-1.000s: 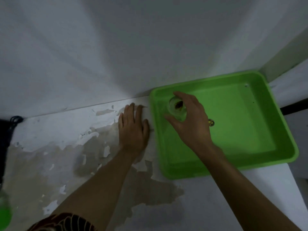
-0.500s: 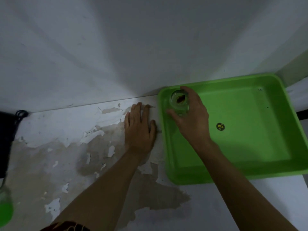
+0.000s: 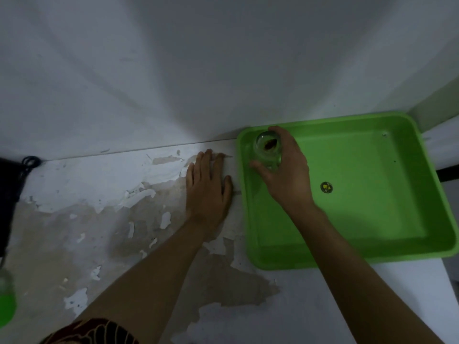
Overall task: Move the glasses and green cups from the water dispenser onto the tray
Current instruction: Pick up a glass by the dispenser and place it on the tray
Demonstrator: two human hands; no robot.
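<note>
A clear drinking glass (image 3: 267,147) stands upright in the far left corner of the bright green tray (image 3: 372,256). My right hand (image 3: 285,170) is wrapped around the glass, fingers on its far side and thumb on the near side. My left hand (image 3: 207,189) lies flat with fingers spread on the worn white counter, just left of the tray's rim. A green cup (image 3: 6,304) shows partly at the lower left edge of the view.
The counter (image 3: 99,219) has peeling white paint and brown patches. A white wall rises behind it. A small round sticker (image 3: 326,187) marks the tray floor. A dark object with a cord (image 3: 15,175) sits at the far left.
My right hand has carried the glass toward the tray's far left corner. The view has shifted, so the tray appears further right. My left hand stays flat on the counter.
</note>
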